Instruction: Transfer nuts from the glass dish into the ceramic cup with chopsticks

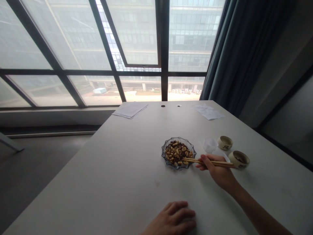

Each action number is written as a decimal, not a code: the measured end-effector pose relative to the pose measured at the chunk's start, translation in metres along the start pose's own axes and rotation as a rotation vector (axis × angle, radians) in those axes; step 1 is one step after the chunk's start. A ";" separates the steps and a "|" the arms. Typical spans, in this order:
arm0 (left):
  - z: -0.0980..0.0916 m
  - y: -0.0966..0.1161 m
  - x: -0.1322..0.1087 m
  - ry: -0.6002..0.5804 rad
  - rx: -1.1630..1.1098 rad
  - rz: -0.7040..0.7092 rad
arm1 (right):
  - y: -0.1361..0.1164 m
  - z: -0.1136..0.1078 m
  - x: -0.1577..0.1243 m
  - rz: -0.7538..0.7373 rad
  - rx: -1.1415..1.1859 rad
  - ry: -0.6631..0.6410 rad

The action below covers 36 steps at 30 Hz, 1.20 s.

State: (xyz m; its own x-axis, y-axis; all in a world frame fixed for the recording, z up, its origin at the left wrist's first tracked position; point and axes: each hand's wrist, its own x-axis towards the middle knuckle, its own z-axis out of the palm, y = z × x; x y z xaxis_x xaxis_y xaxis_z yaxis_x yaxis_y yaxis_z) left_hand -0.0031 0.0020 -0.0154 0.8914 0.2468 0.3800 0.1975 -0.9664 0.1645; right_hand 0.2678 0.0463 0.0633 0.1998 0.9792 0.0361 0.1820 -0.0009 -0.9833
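My right hand (216, 171) is shut on a pair of wooden chopsticks (207, 162), and their tips reach over a scalloped glass dish (171, 165). The dish is heaped with roasted peanuts (175, 152) mixed with dark bits. The tips rest at the peanuts' near side, and I cannot tell whether they pinch one. My left hand (172, 218) lies palm down near the front of the white table (110, 156), far from the dish, with its fingers slightly spread. It holds nothing that I can see.
Behind the chopsticks stand a clear plastic cup (209, 145), a white saucer (221, 154) and two small cream ceramic cups (225, 142) (239, 159). Papers (130, 110) (209, 112) lie at the far table edge, beneath a large window. A dark curtain (234, 55) hangs right.
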 end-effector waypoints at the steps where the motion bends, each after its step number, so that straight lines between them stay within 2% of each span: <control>1: 0.000 0.000 0.000 -0.002 -0.003 0.000 | 0.001 0.001 0.000 0.001 0.023 0.012; 7: 0.000 -0.001 -0.001 -0.001 -0.004 0.003 | 0.004 0.003 0.000 -0.007 0.130 0.089; 11: 0.002 -0.001 0.000 0.003 0.015 0.013 | -0.005 -0.009 0.000 0.005 0.184 0.181; 15: 0.002 -0.002 0.000 0.002 0.002 0.009 | -0.019 -0.041 -0.005 -0.022 0.248 0.305; 21: -0.004 -0.002 0.003 -0.028 -0.066 -0.001 | -0.030 -0.117 -0.033 -0.124 0.332 0.596; 25: -0.006 -0.002 0.003 -0.033 -0.082 -0.008 | -0.010 -0.162 -0.058 -0.172 0.297 0.791; 28: -0.005 -0.003 0.003 -0.041 -0.071 -0.009 | 0.017 -0.181 -0.072 -0.110 0.297 0.878; 32: -0.003 -0.005 0.002 -0.057 -0.047 0.011 | 0.046 -0.182 -0.080 -0.029 0.331 0.935; 36: 0.000 -0.007 0.000 -0.023 -0.033 0.038 | 0.057 -0.172 -0.080 -0.045 0.305 0.894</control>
State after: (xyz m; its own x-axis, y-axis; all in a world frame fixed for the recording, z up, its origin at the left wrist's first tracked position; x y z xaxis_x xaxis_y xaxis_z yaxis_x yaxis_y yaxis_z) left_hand -0.0049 0.0090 -0.0167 0.9071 0.2079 0.3659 0.1502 -0.9721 0.1802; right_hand 0.4278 -0.0674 0.0350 0.8859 0.4579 0.0741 -0.0267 0.2098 -0.9774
